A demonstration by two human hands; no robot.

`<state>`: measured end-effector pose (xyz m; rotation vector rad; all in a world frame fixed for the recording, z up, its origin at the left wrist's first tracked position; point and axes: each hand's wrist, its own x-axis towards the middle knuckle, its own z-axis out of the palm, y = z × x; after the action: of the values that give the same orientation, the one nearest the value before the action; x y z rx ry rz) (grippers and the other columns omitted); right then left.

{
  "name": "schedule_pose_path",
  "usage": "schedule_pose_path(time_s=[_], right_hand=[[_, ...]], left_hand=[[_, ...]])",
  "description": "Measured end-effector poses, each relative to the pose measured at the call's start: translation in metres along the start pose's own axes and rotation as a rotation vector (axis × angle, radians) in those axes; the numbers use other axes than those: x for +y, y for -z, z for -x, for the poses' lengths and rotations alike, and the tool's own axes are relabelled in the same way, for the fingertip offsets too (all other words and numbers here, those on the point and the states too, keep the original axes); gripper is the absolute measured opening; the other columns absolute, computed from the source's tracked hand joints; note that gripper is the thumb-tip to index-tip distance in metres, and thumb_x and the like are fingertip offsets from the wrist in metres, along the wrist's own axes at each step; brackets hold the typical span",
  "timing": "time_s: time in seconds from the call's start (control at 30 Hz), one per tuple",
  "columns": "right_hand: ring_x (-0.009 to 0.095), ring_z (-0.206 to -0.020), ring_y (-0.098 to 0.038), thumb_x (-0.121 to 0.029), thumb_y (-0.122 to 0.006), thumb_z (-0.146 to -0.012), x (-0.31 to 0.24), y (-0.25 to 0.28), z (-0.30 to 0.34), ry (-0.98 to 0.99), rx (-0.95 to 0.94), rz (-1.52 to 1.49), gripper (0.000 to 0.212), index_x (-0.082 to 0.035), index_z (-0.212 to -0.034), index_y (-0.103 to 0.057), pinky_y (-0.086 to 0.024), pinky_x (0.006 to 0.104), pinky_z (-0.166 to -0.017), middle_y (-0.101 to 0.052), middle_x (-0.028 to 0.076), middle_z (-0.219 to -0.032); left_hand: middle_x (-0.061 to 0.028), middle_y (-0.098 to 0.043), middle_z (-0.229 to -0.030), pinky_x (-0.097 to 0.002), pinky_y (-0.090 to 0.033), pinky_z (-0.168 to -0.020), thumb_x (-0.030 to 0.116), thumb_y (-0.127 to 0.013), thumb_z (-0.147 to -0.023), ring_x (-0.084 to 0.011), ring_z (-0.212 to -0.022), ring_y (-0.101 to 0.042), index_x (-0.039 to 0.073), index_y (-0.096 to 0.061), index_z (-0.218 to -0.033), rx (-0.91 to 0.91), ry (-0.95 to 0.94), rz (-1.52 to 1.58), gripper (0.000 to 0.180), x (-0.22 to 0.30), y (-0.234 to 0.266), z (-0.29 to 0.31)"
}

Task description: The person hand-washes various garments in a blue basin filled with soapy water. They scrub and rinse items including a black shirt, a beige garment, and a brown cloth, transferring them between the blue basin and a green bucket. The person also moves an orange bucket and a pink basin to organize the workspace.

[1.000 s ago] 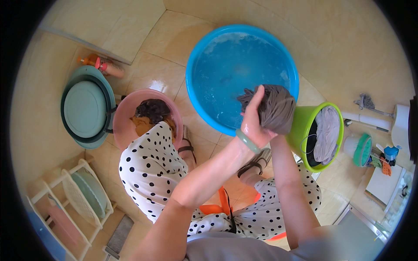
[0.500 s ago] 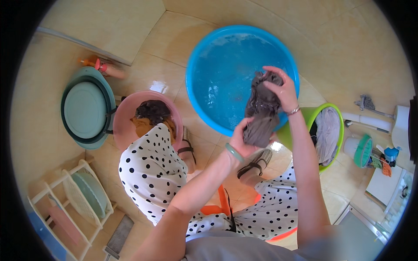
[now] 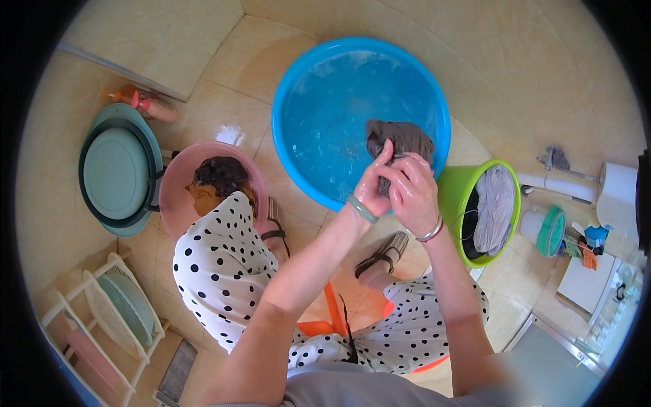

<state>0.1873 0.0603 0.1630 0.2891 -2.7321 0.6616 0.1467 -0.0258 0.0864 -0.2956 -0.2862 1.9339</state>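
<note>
A wet, bunched grey-brown cloth (image 3: pixel 404 138) hangs over the near right part of the blue basin (image 3: pixel 283 146), which holds water. My left hand (image 3: pixel 373 186), with a pale green bangle at its wrist, is closed on the near end of the cloth. Against it presses my right hand (image 3: pixel 415 195), wearing a silver bracelet, its fingers curled round the same bunched end. Part of the cloth is hidden between the two palms. Whether it is a garment I cannot make out.
Right of the basin stands a green bucket (image 3: pixel 453 186) with pale grey fabric and something black inside. A pink basin (image 3: pixel 178 166) with dark and mustard cloths stands left, by my knee. Farther left are teal nested basins (image 3: pixel 115 169) and a white rack (image 3: pixel 139 359).
My hands have drawn together at the cloth's near end; before, the right hand held its far end. The cloth now lies more crumpled. The whole view has shifted slightly.
</note>
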Motion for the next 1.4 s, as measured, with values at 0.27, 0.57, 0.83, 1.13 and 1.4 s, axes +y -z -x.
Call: schedule_pose_path(time_s=[0.27,0.57,0.83,1.13,1.4], right_hand=[[0.029,-0.098,-0.062,0.006,-0.058,-0.073,0.007,0.009,0.001,-0.049,0.118,-0.361,0.017,-0.006,-0.081,-0.066,-0.046,0.0418,-0.095,-0.063,0.008,-0.099],[0.032,-0.125,-0.045,-0.066,-0.043,-0.086,0.071,-0.036,0.005,-0.564,0.081,-2.454,0.078,-0.010,-0.141,-0.036,-0.041,0.0443,-0.100,-0.042,0.014,-0.140],[0.023,-0.114,-0.054,-0.045,-0.052,-0.092,0.074,-0.009,-0.052,-0.618,0.159,-1.954,0.053,-0.009,-0.130,-0.044,-0.045,0.0384,-0.097,-0.054,0.010,-0.122],[0.012,-0.085,-0.060,-0.015,-0.069,-0.080,0.062,0.008,-0.087,-0.714,0.017,-1.261,0.023,-0.007,-0.098,-0.057,-0.050,0.0268,-0.074,-0.061,0.003,-0.093],[0.011,-0.076,-0.057,-0.011,-0.070,-0.073,0.075,-0.021,-0.091,-0.708,0.178,-0.739,0.019,-0.005,-0.086,-0.059,-0.048,0.0259,-0.069,-0.061,0.001,-0.082]], left_hand=[[-0.0099,-0.064,-0.100,-0.0343,-0.051,-0.072,0.041,-0.055,-0.089,-0.0235,-0.086,-0.060,0.007,-0.062,-0.104,0.361,0.012,0.001,0.038,0.017,0.003,-0.002],[-0.0143,-0.056,-0.114,-0.0320,-0.047,-0.068,0.045,-0.057,-0.085,-0.0244,-0.087,-0.056,0.009,-0.054,-0.124,0.116,0.166,0.176,0.054,0.023,-0.047,0.000],[-0.0134,-0.063,-0.105,-0.0381,-0.050,-0.056,0.050,-0.050,-0.091,-0.0293,-0.080,-0.062,0.008,-0.056,-0.115,0.226,0.361,-0.465,0.049,0.052,-0.077,0.011],[-0.0115,-0.060,-0.116,-0.0333,-0.050,-0.085,0.025,-0.055,-0.090,-0.0198,-0.101,-0.061,0.007,-0.047,-0.128,0.501,-0.076,-1.303,0.042,0.040,-0.092,-0.001],[-0.0123,-0.052,-0.126,-0.0338,-0.046,-0.095,0.006,-0.057,-0.085,-0.0209,-0.113,-0.053,0.005,-0.033,-0.139,0.533,-0.463,-1.478,0.059,0.037,-0.062,-0.015]])
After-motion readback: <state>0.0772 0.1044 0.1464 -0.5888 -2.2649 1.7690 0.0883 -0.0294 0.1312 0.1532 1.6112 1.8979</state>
